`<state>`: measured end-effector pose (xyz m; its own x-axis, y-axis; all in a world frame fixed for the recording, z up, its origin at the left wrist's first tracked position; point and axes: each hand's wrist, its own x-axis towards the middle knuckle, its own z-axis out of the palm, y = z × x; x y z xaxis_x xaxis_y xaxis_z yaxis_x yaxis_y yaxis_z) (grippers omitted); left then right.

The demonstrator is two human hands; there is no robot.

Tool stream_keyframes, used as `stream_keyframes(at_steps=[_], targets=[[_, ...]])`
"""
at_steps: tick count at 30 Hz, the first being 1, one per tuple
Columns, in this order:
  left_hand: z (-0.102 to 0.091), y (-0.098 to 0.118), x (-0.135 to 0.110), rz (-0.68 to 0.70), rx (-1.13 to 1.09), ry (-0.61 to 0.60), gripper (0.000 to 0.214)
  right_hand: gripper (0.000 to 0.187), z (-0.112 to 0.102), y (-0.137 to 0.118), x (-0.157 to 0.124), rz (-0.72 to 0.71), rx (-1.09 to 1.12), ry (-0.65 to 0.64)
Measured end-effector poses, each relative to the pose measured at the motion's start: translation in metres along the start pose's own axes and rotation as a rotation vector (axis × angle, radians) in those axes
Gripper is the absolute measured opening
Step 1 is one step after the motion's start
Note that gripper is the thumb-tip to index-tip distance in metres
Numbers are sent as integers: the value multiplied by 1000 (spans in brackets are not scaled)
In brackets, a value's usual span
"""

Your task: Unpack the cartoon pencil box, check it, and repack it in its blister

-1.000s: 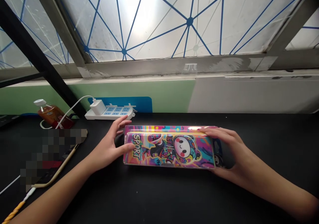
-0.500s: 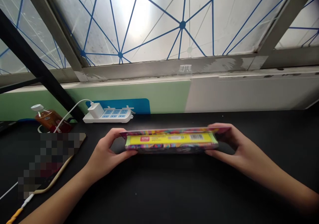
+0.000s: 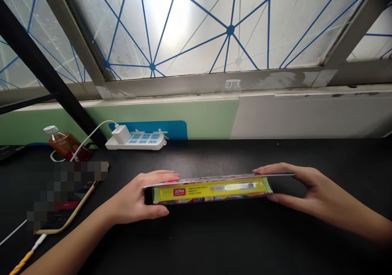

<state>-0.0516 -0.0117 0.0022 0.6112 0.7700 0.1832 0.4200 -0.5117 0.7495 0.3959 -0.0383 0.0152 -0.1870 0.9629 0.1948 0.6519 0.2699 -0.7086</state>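
Observation:
A long colourful box [image 3: 211, 188] lies flat just above the black table [image 3: 214, 242], its yellow edge with a red label and barcode facing me. My left hand [image 3: 143, 195] grips its left end, fingers on top and thumb underneath. Gripping the right end the same way is my right hand [image 3: 294, 185], with fingers laid over the top face and thumb below.
A white power strip [image 3: 136, 141] with a plugged charger and white cable sits by the green wall panel. An orange bottle [image 3: 63, 144] lies at far left. A phone with a cable [image 3: 65, 214] rests left of my left arm. A black diagonal beam [image 3: 45, 71] crosses the window.
The box has been tipped from showing its picture face to lying flat with the yellow edge toward me, and it has come nearer. Both hands stayed on its ends.

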Motion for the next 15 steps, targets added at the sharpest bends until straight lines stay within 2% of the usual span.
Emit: stream_keyframes(at_steps=[4,7,11,15], targets=[[-1,3,-1,33,106,-49,68,34,2,6,-3,-264,-170,7],[3,3,-1,25,242,-108,81,38,11,11,-7,-479,-330,38],[11,-1,-2,-17,346,-145,94,41,28,9,-10,-573,-450,10],[10,0,-2,-110,333,-161,127,44,39,3,-11,-649,-535,17]])
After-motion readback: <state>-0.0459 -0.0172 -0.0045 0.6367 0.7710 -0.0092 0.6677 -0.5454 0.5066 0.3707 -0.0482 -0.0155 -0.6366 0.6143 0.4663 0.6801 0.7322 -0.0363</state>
